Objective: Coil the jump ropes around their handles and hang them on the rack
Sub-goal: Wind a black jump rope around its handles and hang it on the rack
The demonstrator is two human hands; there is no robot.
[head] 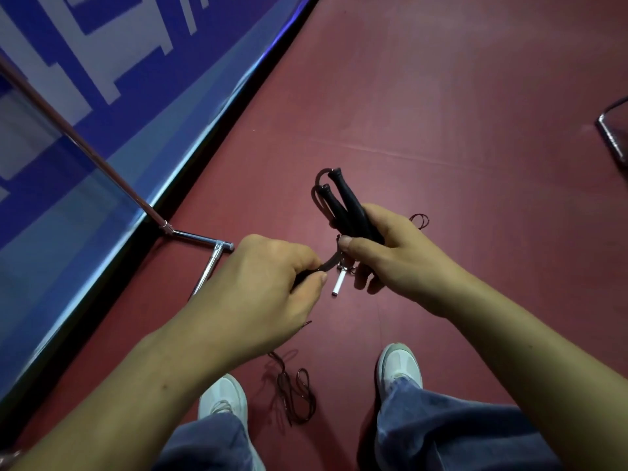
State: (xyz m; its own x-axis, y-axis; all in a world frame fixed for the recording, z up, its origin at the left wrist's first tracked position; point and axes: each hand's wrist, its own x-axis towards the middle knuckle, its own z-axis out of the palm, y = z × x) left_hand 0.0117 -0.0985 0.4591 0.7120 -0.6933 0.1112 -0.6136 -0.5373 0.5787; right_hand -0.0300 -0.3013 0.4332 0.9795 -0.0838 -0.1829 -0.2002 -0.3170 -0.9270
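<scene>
Handles (343, 202) clenched in right hand (390, 253); left hand (268, 283) fingers (316, 278) pinch rope (331, 261) beside them.

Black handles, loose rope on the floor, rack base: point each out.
black handles (343, 202), head view, on the shaft above the right hand's grip
loose rope (292, 389), head view, on the tangle between the shoes
rack base (200, 236), head view, on the chrome foot bar
</scene>
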